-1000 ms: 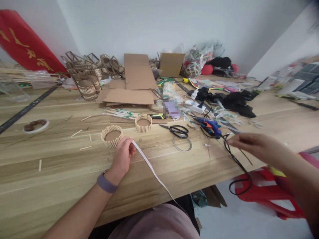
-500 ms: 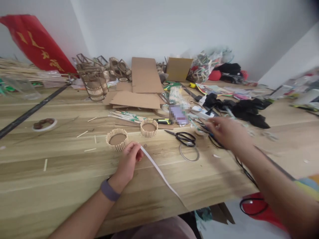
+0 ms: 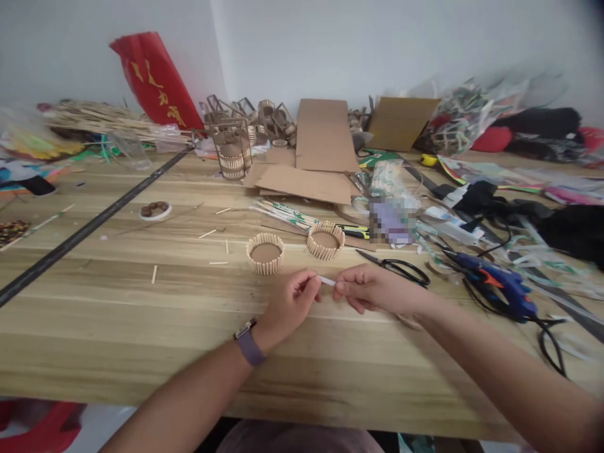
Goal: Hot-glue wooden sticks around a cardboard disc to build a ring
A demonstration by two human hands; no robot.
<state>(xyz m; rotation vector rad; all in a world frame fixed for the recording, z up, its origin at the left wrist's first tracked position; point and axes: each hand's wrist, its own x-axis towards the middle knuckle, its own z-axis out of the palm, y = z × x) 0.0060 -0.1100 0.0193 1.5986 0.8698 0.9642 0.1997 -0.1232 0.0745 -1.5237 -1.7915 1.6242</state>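
Observation:
A short stretch of narrow white strip (image 3: 327, 281) runs between my two hands, just above the wooden table. My left hand (image 3: 295, 299) pinches one end between thumb and fingers; a watch with a purple band is on that wrist. My right hand (image 3: 365, 288) pinches the strip from the other side, and its fingers hide the rest. Just beyond the hands stand two small round baskets of short wooden sticks with brown bases, the left basket (image 3: 265, 255) and the right basket (image 3: 325, 241). Black-handled scissors (image 3: 404, 270) lie partly behind my right hand.
A blue glue gun (image 3: 500, 286) with its cord lies at right. Cardboard pieces (image 3: 306, 184) lie behind the baskets, near a yellow cutter (image 3: 353, 232). A tape roll (image 3: 156, 211) holding brown pieces sits left, beside a long dark bar (image 3: 117, 207). Loose sticks are scattered about.
My right hand has come from the tools on the right to the strip and now pinches it near my left hand. The view has turned left, and the glue gun shows in full.

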